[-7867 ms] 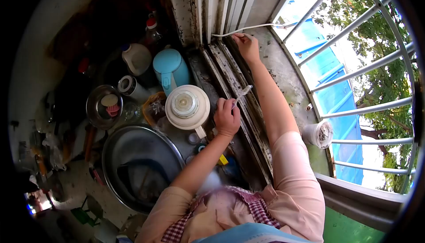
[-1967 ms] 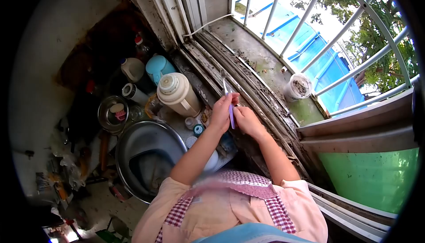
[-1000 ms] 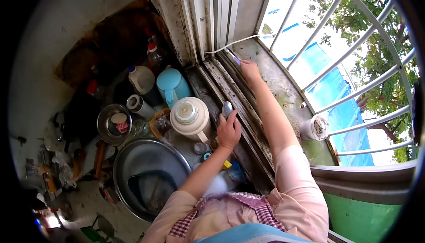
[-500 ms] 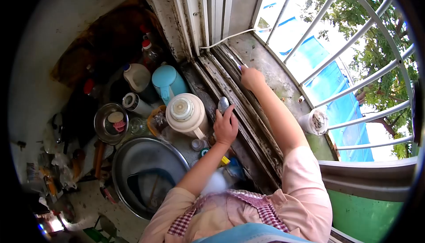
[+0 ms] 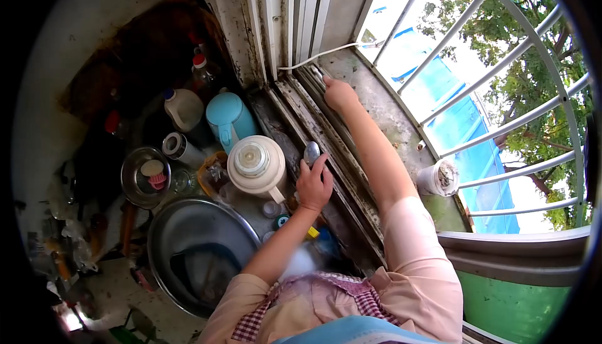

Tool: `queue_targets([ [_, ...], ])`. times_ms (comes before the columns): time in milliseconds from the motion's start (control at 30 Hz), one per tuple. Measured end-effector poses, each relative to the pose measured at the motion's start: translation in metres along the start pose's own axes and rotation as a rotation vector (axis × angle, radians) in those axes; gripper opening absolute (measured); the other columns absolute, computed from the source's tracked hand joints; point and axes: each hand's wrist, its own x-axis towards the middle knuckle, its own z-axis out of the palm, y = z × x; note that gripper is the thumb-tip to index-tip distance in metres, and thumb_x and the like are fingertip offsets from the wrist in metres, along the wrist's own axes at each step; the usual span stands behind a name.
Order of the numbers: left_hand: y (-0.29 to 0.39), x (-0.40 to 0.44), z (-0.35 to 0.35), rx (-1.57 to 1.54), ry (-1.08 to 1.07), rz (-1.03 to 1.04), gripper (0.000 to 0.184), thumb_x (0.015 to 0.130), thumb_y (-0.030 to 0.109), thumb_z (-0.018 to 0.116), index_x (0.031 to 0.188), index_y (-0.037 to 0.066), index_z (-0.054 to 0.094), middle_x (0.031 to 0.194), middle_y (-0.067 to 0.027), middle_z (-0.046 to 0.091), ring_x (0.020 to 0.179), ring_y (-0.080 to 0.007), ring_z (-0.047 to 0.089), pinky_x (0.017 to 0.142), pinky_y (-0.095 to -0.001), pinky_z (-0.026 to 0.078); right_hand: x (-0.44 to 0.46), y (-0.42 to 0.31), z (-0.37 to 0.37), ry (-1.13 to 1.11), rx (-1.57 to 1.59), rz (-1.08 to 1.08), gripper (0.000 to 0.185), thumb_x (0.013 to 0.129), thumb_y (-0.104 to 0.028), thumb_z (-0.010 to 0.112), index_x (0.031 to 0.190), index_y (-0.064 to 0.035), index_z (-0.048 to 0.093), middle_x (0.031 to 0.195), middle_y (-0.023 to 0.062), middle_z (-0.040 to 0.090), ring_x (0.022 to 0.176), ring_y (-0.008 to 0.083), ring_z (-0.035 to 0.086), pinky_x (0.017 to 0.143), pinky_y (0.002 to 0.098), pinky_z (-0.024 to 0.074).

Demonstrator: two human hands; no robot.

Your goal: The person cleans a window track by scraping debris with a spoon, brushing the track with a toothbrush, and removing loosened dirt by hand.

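Note:
My left hand [image 5: 315,184] rests at the inner edge of the window track [image 5: 332,150]. A metal spoon [image 5: 311,151] sticks out past its fingertips, bowl outward; the handle is hidden under the hand. My right hand [image 5: 340,96] reaches farther along the track, fingers closed at its far end. A small pale tip shows in front of those fingers, too little to name. Just left of my left hand stands a cream thermos [image 5: 256,165], with a light blue kettle [image 5: 229,118] behind it.
A large metal basin [image 5: 204,203] stands at lower left. A steel bowl [image 5: 141,195] and a white jug [image 5: 184,110] crowd the counter. Outside, a white tub [image 5: 439,178] sits on the ledge by white window bars [image 5: 495,128]. A white cable [image 5: 326,54] crosses the track's far end.
My right hand has moved farther up the track, away from me. My left hand and the spoon stay about where they were by the thermos. The whole view has shifted slightly.

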Motion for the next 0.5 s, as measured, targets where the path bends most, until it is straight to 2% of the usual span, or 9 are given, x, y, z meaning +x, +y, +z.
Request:
queue_targets([
  [133,0.000,-0.002,-0.005,-0.002,-0.026,-0.026,0.031,0.080,0.016,0.051,0.110,0.019,0.058,0.092,-0.0197,0.050,0.075,-0.0393,0.054,0.061,-0.0435,0.046,-0.022,0.022,0.000,-0.040,-0.071,0.038,0.043,0.085,-0.014,0.039,0.127,-0.0211,0.046,0.107,0.0189,0.060,0.098,0.0345,0.058,0.083,0.0436,0.0459],
  [267,-0.002,0.000,-0.001,-0.020,0.008,-0.007,0.031,0.080,0.017,0.051,0.110,0.019,0.058,0.091,-0.0198,0.050,0.073,-0.0393,0.054,0.060,-0.0439,0.046,-0.125,0.043,-0.036,-0.143,-0.186,0.177,0.049,0.084,-0.012,0.040,0.131,-0.0232,0.042,0.102,0.0204,0.061,0.095,0.0352,0.059,0.079,0.0437,0.0463],
  [367,0.001,-0.001,-0.003,-0.015,0.001,-0.031,0.031,0.080,0.017,0.052,0.110,0.019,0.058,0.090,-0.0199,0.050,0.073,-0.0396,0.054,0.060,-0.0441,0.046,-0.155,0.032,-0.066,-0.137,-0.142,0.252,0.049,0.082,-0.010,0.040,0.130,-0.0236,0.044,0.106,0.0229,0.058,0.098,0.0369,0.057,0.083,0.0432,0.0444],
  [400,0.001,-0.001,-0.004,-0.017,-0.005,-0.029,0.031,0.080,0.017,0.052,0.110,0.019,0.058,0.090,-0.0200,0.050,0.073,-0.0396,0.054,0.060,-0.0442,0.046,-0.144,0.028,-0.062,-0.056,-0.081,0.191,0.043,0.085,-0.013,0.039,0.126,-0.0217,0.048,0.105,0.0225,0.058,0.098,0.0366,0.057,0.084,0.0427,0.0443],
  [500,-0.002,0.001,-0.001,-0.005,0.010,0.005,0.031,0.080,0.017,0.051,0.111,0.018,0.058,0.091,-0.0207,0.050,0.073,-0.0404,0.054,0.060,-0.0443,0.046,-0.062,0.013,-0.028,0.054,0.020,0.064,0.040,0.085,-0.014,0.039,0.124,-0.0169,0.049,0.104,0.0220,0.059,0.098,0.0358,0.057,0.083,0.0428,0.0452],
])
